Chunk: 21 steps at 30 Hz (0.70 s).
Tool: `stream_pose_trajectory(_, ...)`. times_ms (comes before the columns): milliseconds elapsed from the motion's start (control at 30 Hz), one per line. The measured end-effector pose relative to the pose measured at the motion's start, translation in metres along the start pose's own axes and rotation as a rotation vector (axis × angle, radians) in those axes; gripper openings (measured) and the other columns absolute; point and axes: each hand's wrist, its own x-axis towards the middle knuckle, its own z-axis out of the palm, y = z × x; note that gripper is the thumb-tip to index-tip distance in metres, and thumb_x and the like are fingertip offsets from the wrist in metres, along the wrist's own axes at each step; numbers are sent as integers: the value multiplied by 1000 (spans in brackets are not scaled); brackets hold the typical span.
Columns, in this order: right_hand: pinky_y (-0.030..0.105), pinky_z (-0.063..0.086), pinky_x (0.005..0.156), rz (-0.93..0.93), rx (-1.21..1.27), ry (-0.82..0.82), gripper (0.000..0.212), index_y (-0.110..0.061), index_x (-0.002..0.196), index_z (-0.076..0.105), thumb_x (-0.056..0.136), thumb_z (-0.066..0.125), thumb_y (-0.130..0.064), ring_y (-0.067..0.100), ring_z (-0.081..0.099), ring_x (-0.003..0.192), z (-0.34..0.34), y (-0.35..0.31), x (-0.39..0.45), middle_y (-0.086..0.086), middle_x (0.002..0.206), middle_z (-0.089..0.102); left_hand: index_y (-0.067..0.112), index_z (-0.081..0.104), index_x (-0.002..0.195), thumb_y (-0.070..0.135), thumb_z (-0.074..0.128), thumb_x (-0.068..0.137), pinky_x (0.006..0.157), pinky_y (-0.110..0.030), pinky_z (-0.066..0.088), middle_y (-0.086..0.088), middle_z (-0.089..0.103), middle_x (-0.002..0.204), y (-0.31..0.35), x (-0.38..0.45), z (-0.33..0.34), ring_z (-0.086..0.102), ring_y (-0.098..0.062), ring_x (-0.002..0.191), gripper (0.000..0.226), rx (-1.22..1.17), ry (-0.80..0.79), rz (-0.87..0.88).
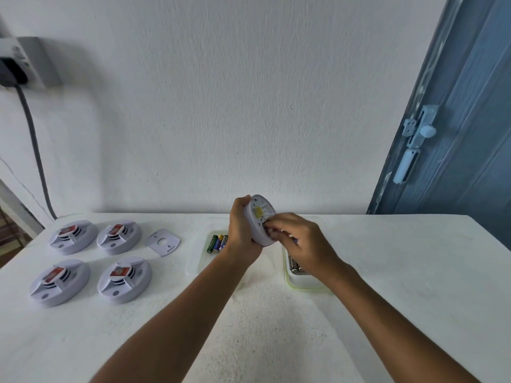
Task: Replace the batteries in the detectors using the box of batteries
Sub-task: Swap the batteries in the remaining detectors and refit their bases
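My left hand (243, 230) grips a round white detector (261, 214) and holds it tilted above the table with its back facing me. My right hand (297, 240) has its fingertips pinched at the lower part of that back, on something small I cannot make out. Several more white detectors with red labels lie at the left (73, 236) (119, 237) (59, 281) (124, 279). A clear tray (197, 261) behind my left hand holds a few batteries (218, 242). A green-rimmed box (304, 283) under my right wrist holds more batteries (294, 265).
A loose white mounting plate (162, 242) lies between the detectors and the clear tray. The white table (401, 272) meets a white wall at the back. A blue door (456, 120) stands at the right. A wall socket with a grey cable (36, 150) is at the far left.
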Motion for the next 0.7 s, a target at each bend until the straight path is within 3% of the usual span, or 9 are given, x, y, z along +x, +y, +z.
stream_pose_trajectory(67, 12, 48, 70, 133, 99, 96, 11, -7, 98, 69, 91, 60, -10, 5, 63, 83, -5, 0, 6, 3, 90, 69, 10, 54, 91, 44, 42, 90, 78, -40, 44, -10, 52, 82, 1, 0, 1, 54, -26, 78, 35, 31, -22, 28)
stream_pose_trajectory(133, 16, 44, 63, 326, 39, 127, 7, -11, 98, 65, 93, 61, -13, 3, 61, 68, -12, 8, 12, -1, 78, 66, 14, 55, 92, 43, 46, 89, 83, -44, 44, -10, 52, 87, 2, 3, -2, 53, -27, 84, 31, 53, 9, 48)
stream_pose_trajectory(200, 24, 44, 63, 550, -166, -4, 9, -15, 100, 60, 92, 62, -16, 11, 61, 65, -19, 22, 16, 3, 76, 65, 17, 58, 92, 43, 48, 89, 86, -46, 43, -9, 54, 89, 2, 5, -8, 53, -28, 86, 28, 63, 50, 41)
stream_pose_trajectory(267, 27, 46, 65, 679, -438, -223, 6, -11, 93, 62, 88, 61, -15, 24, 65, 75, -21, 30, 16, 9, 85, 66, 19, 58, 91, 43, 49, 89, 85, -47, 44, -9, 55, 90, 1, 7, -13, 53, -28, 86, 26, 63, 74, 23)
stream_pose_trajectory(333, 28, 45, 67, 728, -617, -427, 7, -7, 93, 59, 87, 59, -10, 30, 64, 90, -18, 29, 16, 9, 93, 61, 20, 59, 92, 43, 49, 89, 84, -47, 45, -9, 56, 91, -3, 8, -17, 54, -28, 86, 25, 56, 89, 4)
stream_pose_trajectory(433, 29, 42, 66, 737, -730, -590, 12, -10, 92, 50, 86, 53, 0, 28, 62, 95, -9, 25, 13, 10, 96, 55, 20, 59, 92, 42, 50, 89, 84, -48, 45, -10, 56, 92, -7, 7, -20, 54, -29, 88, 24, 28, 98, -2)
stream_pose_trajectory(533, 29, 41, 66, 760, -753, -643, 18, -8, 101, 55, 86, 52, 2, 28, 62, 97, -3, 26, 11, 10, 105, 58, 18, 60, 91, 41, 50, 89, 86, -49, 43, -10, 57, 90, -7, 4, -21, 54, -29, 87, 25, 0, 93, -12)
stream_pose_trajectory(700, 28, 41, 64, 720, -778, -581, 18, -6, 103, 57, 87, 51, 0, 23, 52, 78, -8, 25, 14, 1, 77, 45, 17, 61, 89, 42, 48, 89, 85, -49, 43, -11, 57, 91, -1, -1, -29, 54, -30, 86, 28, -6, 68, -1)
